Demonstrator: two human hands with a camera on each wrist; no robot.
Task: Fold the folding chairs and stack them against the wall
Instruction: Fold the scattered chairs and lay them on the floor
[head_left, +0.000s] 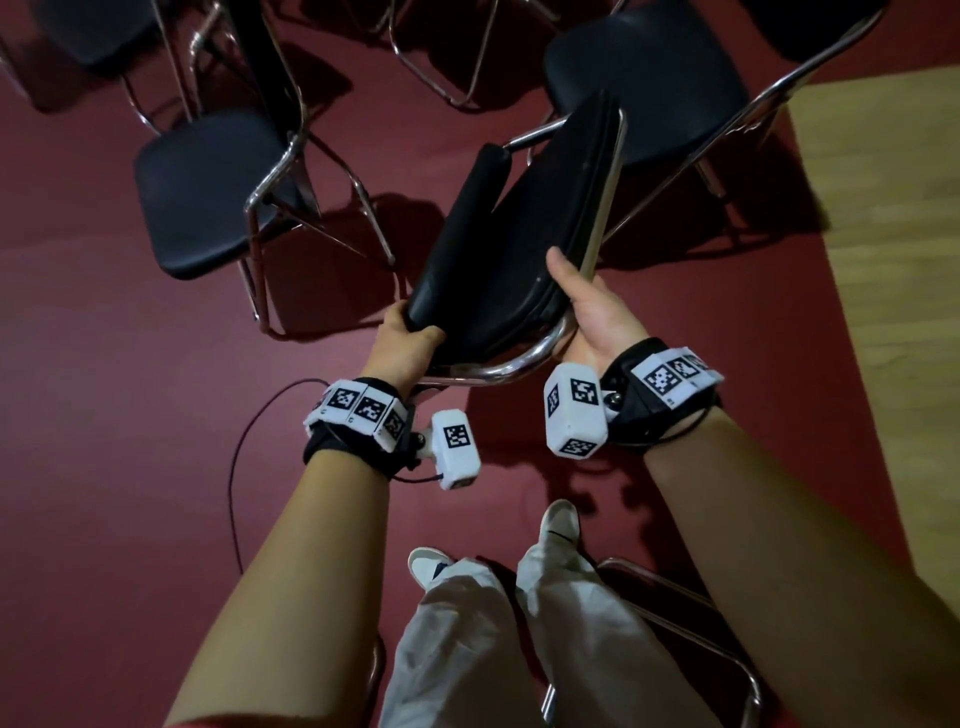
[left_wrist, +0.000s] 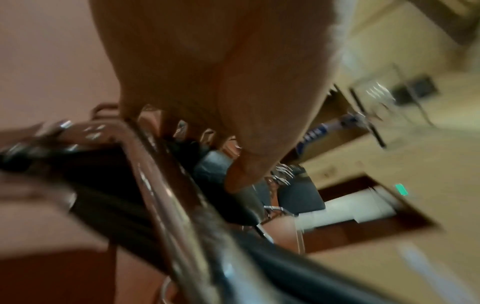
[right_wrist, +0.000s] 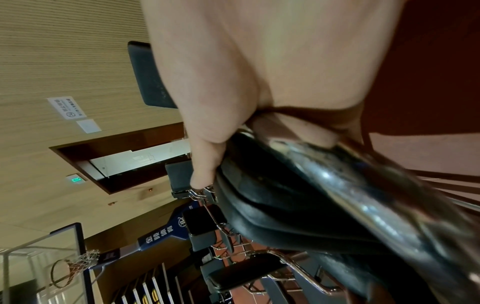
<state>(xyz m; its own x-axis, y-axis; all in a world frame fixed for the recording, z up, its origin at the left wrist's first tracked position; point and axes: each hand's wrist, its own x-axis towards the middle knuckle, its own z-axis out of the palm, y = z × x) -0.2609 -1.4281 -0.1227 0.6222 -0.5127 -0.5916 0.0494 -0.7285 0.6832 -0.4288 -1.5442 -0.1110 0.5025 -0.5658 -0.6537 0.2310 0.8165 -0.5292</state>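
Both hands — left hand, right hand — grip the black padded chrome-framed folding chair, half-folded between them; I'd guess fingers could get pinched as seat meets frame.

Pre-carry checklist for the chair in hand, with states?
1. Left hand grips the folded chair at its backrest pad: ok.
2. Right hand grips the chrome frame by the seat edge: ok.
3. Seat fully flat against backrest: not ok, a gap shows at the far end.
4. Open chair close on the left: not ok, tight.
5. Black cable on the floor: not ok, trip risk.
6. Wall stacking spot: cannot tell.
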